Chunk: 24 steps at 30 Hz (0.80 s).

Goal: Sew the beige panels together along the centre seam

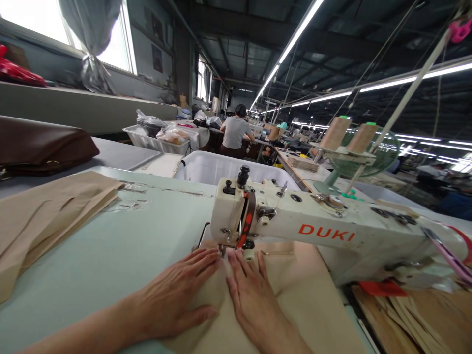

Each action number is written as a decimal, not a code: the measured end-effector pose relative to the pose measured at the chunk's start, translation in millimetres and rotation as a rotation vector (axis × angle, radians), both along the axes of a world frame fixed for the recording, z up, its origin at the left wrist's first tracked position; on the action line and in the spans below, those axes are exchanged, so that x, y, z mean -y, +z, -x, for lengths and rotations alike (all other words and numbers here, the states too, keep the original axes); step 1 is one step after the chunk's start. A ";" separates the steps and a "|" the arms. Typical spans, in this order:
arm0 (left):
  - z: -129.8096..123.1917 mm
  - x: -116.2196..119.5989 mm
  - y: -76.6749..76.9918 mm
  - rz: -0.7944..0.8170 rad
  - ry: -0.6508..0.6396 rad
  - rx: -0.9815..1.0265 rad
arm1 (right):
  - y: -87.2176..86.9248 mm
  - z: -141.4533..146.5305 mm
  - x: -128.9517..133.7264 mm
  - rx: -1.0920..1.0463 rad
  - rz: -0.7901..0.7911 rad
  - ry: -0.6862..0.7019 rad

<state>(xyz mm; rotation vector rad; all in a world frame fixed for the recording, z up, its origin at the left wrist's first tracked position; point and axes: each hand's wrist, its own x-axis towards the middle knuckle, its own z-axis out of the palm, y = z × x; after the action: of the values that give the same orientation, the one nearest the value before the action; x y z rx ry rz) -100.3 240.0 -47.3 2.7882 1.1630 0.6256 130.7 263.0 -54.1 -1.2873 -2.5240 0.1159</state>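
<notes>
A piece of beige fabric (295, 300) lies under the head of a white sewing machine (287, 221) marked DUKI. My left hand (180, 285) rests flat at the fabric's left edge, fingers stretched toward the presser foot (222, 250). On the other side of the foot, my right hand (250, 290) presses flat on the same fabric, its fingers pointing at the needle area. Both hands are open and hold nothing. The fingertips partly hide the stitching spot. A short zipper-like strip (276, 252) shows on the fabric beyond my right fingers.
Beige cut pieces (55, 211) are stacked at left, near a dark brown leather bag (40, 145). Behind the machine stands a white plastic bin (236, 164). Thread cones (335, 132) and a green fan (383, 152) rise at right. A person (235, 130) sits farther back.
</notes>
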 end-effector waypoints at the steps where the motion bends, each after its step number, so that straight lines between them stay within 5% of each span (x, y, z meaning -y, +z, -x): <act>1: 0.1 -0.4 -0.9 -0.003 0.004 -0.009 | 0.7 0.2 -0.2 0.002 0.003 -0.003; 15: 1.1 -2.8 -3.8 -0.024 -0.002 -0.037 | 3.8 1.2 2.2 0.006 0.102 -0.009; 24: 1.4 -10.1 -11.9 -0.022 0.002 -0.055 | 4.0 2.9 3.7 -0.012 0.032 -0.029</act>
<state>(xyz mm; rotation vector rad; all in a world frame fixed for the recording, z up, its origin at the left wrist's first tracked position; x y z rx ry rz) -101.8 250.2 -59.2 2.8397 1.1763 0.5691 127.8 259.3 -50.2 -1.3304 -2.5023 0.1586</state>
